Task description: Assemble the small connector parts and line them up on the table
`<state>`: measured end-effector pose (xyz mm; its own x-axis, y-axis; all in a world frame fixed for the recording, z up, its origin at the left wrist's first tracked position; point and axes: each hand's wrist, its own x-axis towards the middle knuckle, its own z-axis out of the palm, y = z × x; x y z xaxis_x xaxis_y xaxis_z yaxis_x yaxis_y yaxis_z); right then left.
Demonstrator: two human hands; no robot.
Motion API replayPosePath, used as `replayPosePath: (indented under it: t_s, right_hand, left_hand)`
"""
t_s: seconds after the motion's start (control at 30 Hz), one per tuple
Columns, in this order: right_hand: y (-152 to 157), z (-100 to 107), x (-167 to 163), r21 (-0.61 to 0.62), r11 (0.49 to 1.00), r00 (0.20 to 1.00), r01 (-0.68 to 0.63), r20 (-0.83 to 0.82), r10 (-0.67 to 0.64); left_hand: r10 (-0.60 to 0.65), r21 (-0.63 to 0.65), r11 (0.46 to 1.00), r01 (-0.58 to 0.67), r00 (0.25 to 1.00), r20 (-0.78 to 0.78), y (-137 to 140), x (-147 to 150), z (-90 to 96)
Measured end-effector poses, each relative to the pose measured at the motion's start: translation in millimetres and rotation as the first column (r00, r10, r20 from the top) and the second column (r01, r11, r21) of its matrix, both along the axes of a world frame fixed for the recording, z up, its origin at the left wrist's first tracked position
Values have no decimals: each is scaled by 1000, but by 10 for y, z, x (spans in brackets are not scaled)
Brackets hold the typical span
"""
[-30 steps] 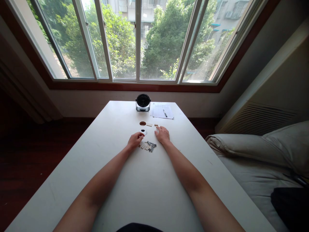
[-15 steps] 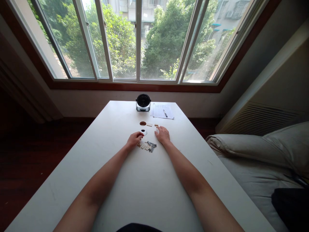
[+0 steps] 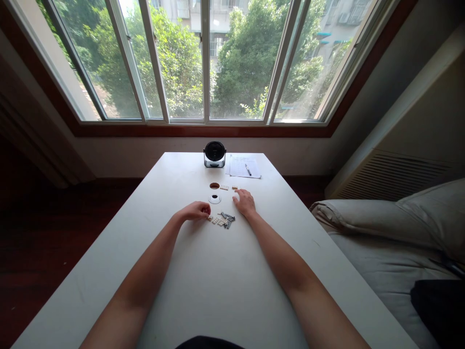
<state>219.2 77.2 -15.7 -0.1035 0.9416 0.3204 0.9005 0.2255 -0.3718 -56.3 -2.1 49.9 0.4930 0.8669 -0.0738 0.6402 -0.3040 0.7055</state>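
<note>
My left hand (image 3: 196, 211) is at the left edge of a small pile of building-brick pieces, fingers curled together and pointing down beside a beige piece (image 3: 209, 218). Whatever may be between its fingertips is too small to make out. The pile has beige pieces (image 3: 218, 221) on the left and grey pieces (image 3: 228, 220) on the right. Resting on the table to the pile's upper right, my right hand (image 3: 245, 201) has its fingers loosely stretched out. Just beyond its fingertips lies a small beige brick assembly (image 3: 234, 187), with a beige studded plate (image 3: 224, 187) to the left.
A round hole (image 3: 214, 185) opens in the white table (image 3: 189, 286), and its ring-shaped cover (image 3: 214, 199) lies just in front. Farther back stand a small black fan (image 3: 214, 152) and paper sheets (image 3: 238, 167) with a pen (image 3: 248, 169) on top. A sofa (image 3: 378, 252) borders the right side.
My left hand has moved left and slightly down, away from the ring-shaped cover to the pile's left edge. My right hand stays nearly where it was.
</note>
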Motion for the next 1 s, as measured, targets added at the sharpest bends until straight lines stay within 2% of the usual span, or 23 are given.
replayPosePath:
  t_s: [0.13,0.3,0.57,0.8,0.9,1.0]
  right_hand:
    - [26,-42,10,27,1000,1000,-13,-11,13]
    - [55,-75,21,43,999,999,-27,-24,28]
    - [72,-92,22,34,999,999,-28,-42,30]
    - [59,-81,18,68,996,997,-56,-46,59]
    - [18,-33,-8,107,989,993,-105,-52,111]
    - [-55,43,-58,105,981,984,-165,-43,170]
  left_hand:
    - [-15,79,997,23,994,-108,-5,3,35]
    - [-52,24,998,60,966,-253,-40,25,104]
    - [-75,10,997,80,963,-258,-50,85,78]
    - [-88,-11,996,88,990,-114,-4,63,8]
    - [-76,-71,995,77,997,14,8,51,-40]
    - [-11,-102,994,30,982,188,6,51,-88]
